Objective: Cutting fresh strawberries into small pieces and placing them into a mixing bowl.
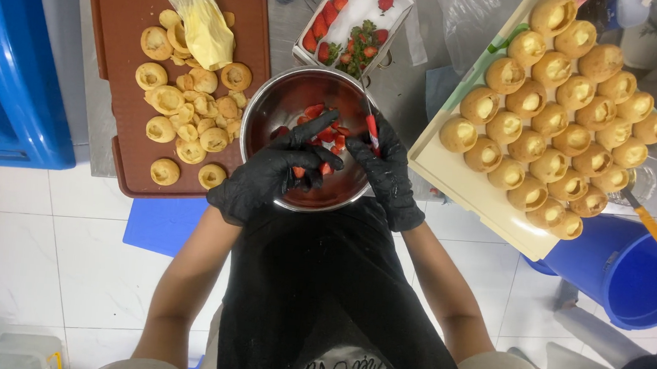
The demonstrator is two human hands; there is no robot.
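A black apron (320, 299) fills the near foreground, and just past it both black-gloved hands meet over a steel bowl (272, 103) of cut strawberry pieces (330, 136). The left hand (271, 174) pinches a strawberry piece (298, 172) between curled fingers. The right hand (387, 173) closes on a small knife (372, 131), its long axis pointing away from the body, just right of the pinched piece. Cream-filled pastry shells (557, 108) lie well right.
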